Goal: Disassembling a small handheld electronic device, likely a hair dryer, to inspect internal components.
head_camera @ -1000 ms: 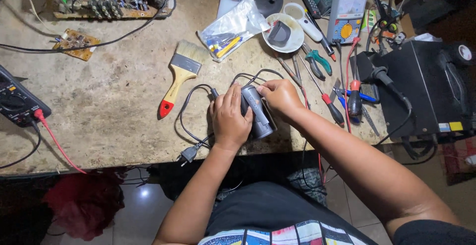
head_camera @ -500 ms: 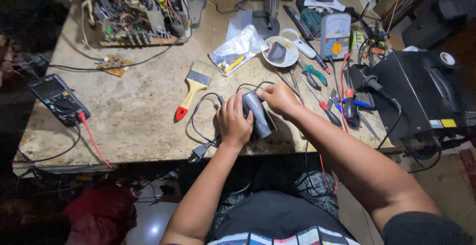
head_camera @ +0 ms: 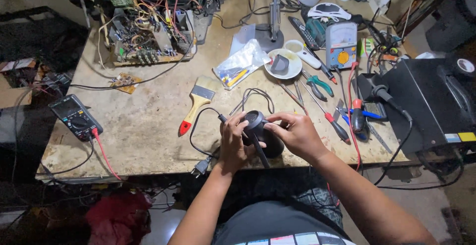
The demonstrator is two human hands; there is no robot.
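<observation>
- we are gripping a small black gadget (head_camera: 263,133) with both hands at the near edge of the workbench (head_camera: 148,131).
- our left hand (head_camera: 233,143) is closing around its 9 o'clock side, thumb on top.
- our right hand (head_camera: 296,135) is pinching its 3 o'clock side with curled fingers.
- a black cord (head_camera: 198,141) is looping away toward 9 o'clock, ending in a plug (head_camera: 201,166).
- a paintbrush (head_camera: 197,104) is lying at 10 o'clock of the gadget, apart from it.
- screwdrivers (head_camera: 327,113) are lying at 2 o'clock.

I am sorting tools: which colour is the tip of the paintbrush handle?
Red, on a yellowish wooden paintbrush handle; the head view shows it.
</observation>
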